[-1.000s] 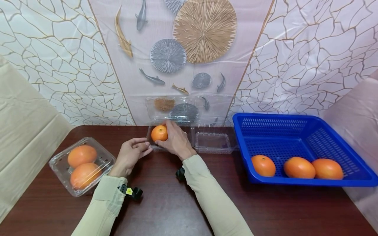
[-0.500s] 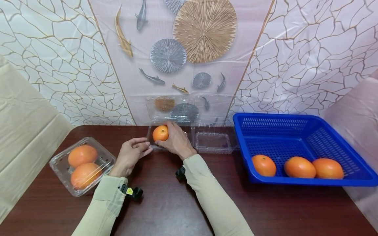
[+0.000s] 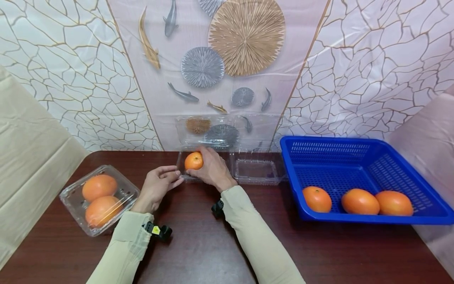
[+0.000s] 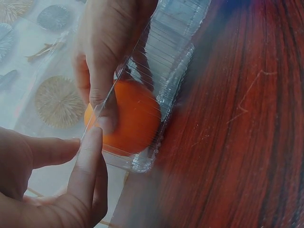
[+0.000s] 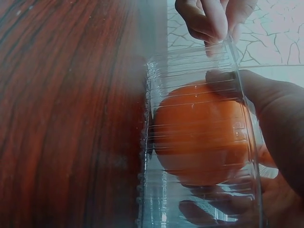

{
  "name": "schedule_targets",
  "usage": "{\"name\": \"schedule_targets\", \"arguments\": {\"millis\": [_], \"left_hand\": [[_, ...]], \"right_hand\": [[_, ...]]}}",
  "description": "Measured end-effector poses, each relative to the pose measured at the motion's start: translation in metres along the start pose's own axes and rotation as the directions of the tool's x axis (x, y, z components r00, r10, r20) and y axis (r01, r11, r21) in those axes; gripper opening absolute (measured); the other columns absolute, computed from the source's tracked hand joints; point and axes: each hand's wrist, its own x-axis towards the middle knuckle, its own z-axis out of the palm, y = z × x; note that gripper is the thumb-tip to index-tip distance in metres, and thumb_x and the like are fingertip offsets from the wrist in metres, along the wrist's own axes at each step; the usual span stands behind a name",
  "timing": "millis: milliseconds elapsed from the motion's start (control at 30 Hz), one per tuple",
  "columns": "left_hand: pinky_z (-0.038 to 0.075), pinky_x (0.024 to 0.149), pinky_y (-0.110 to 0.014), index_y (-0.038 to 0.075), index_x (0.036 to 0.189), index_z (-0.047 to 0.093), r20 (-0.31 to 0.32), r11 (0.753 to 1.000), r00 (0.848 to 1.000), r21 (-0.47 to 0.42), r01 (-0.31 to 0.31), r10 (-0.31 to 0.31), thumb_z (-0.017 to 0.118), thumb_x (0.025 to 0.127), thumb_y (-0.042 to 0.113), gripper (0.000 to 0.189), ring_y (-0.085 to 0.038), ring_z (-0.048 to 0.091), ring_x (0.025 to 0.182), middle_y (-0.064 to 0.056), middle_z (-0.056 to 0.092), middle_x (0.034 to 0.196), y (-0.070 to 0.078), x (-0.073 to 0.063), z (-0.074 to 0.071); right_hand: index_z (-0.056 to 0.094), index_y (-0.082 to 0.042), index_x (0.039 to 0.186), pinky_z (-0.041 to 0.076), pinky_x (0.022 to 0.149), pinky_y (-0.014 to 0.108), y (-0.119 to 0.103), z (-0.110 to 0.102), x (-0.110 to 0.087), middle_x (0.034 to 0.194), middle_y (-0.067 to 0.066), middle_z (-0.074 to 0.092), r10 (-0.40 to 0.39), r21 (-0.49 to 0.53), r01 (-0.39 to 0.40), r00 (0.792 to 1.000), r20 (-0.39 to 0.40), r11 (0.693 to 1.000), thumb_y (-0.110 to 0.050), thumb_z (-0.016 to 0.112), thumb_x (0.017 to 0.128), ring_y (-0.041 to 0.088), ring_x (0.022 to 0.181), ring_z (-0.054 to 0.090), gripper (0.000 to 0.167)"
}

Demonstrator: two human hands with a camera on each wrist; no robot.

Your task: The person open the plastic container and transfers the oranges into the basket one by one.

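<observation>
In the head view an orange [image 3: 193, 161] sits inside a clear plastic clamshell box at the back of the table, its lid [image 3: 207, 132] raised against the wall. My right hand [image 3: 212, 167] reaches into the box and grips the orange, thumb on the near side and fingers round the far side. My left hand [image 3: 157, 188] pinches the front left rim of the box between thumb and fingertips. The left wrist view has that pinch close up, beside the orange [image 4: 135, 116]. Through the ribbed box wall [image 5: 164, 199], the right wrist view shows the fingers curled beneath the fruit.
A second open clear box [image 3: 257, 169] adjoins on the right. Beyond it stands a blue basket [image 3: 354, 217] with three oranges [image 3: 360, 201] along its near side. At the left, a closed clear box [image 3: 72, 211] contains two oranges [image 3: 99, 187]. Patterned cloth [image 3: 198, 23] hangs behind the table.
The orange has shifted slightly to the right within the box, with my right hand still round it. My left hand stays at the rim.
</observation>
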Motion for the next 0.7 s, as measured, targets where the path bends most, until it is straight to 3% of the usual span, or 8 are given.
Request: {"name": "schedule_targets", "arguments": {"millis": [700], "left_hand": [[0.058, 0.102, -0.033, -0.005, 0.148, 0.042, 0.001, 1.000, 1.000, 0.003, 0.009, -0.009, 0.056, 0.104, 0.005, 0.047, -0.003, 0.071, 0.093, -0.028, 0.051, 0.142, 0.001, 0.001, 0.000]], "right_hand": [[0.057, -0.017, 0.134, 0.059, 0.085, 0.039, -0.003, -0.011, -0.003, 0.122, 0.003, 0.063, 0.040, 0.010, -0.039, 0.999, -0.022, 0.999, -0.045, 0.085, 0.081, 0.022, 0.105, 0.063, 0.066]]}}
